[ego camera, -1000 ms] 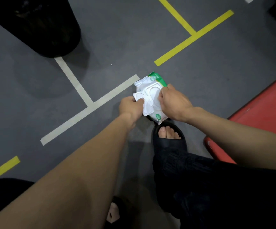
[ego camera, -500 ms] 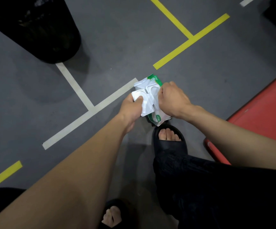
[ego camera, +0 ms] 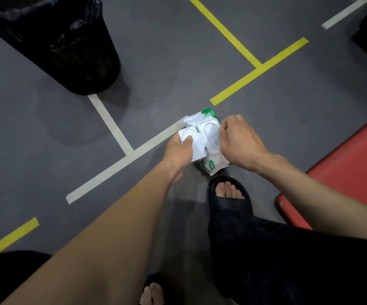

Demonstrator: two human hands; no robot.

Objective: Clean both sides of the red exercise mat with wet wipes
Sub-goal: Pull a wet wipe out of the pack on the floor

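While mat (ego camera: 354,172) lies right — hands grip wipes pack (ego camera: 202,139).

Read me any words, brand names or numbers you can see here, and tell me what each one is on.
No text here can be read.
Wet wipes pack: green badges with printing at its near and far ends, too small and blurred to read.
Pack's open white lid: no print visible.
Floor tape lines, red mat, black bin: no lettering visible.

Red mat (ego camera: 354,172) — white-and-green wipes pack (ego camera: 204,137)
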